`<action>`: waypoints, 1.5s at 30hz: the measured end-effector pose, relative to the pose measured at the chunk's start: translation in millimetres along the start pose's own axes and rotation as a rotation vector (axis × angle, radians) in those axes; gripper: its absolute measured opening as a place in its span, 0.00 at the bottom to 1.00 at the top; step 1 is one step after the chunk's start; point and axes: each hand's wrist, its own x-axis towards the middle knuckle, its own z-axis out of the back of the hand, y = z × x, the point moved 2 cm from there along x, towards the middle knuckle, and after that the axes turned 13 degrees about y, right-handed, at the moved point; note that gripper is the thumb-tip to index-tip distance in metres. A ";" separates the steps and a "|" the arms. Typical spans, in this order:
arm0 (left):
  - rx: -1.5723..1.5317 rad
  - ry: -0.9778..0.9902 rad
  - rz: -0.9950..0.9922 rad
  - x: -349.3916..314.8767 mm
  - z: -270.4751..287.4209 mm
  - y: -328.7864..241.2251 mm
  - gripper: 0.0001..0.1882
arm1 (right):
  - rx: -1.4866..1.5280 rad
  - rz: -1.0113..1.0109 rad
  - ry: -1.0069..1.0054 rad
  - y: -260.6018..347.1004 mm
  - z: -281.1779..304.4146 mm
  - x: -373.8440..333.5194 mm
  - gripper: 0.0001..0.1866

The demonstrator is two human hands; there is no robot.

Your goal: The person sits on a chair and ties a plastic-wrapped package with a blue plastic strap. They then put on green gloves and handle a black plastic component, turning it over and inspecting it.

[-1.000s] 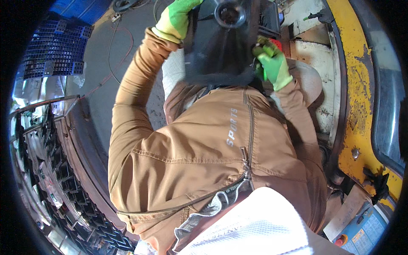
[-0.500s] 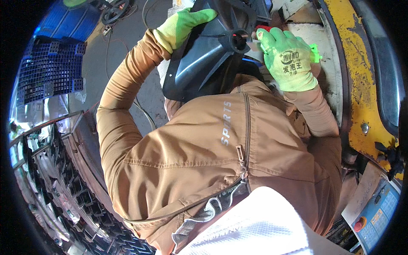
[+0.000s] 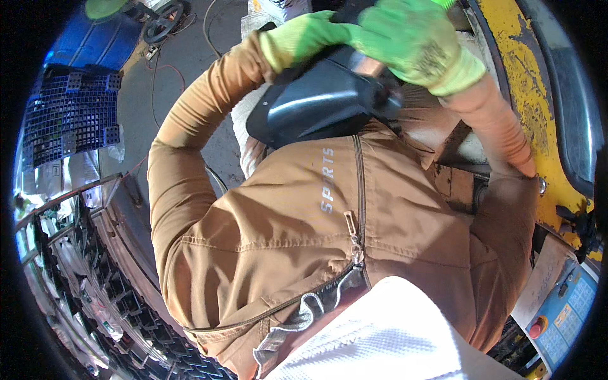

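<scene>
A black moulded plastic part, broad and ribbed with a raised round hub, is tilted in front of my chest. My left hand, in a green-and-yellow coated glove, is closed on its upper left edge. My right hand, in a matching glove, is smeared by motion over the part's upper right. It grips a green-handled knife, whose bright green end sticks out above the hand. A flat coppery glint below the fingers may be its blade. Both hands hide the part's far edge.
A yellow machine frame with worn paint stands close on my right, above a blue control panel with a red button. Blue plastic mesh and a blue drum are at the far left. Cables cross the grey floor.
My right hand has moved up and left from beside the hub to the part's upper side, close to my left hand. The part has tilted, and my left hand has shifted slightly right.
</scene>
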 end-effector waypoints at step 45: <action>0.723 -0.341 0.573 -97.5 58.1 19.8 0.20 | 1.778 -1.124 -0.678 44.5 -101.8 -138.9 0.11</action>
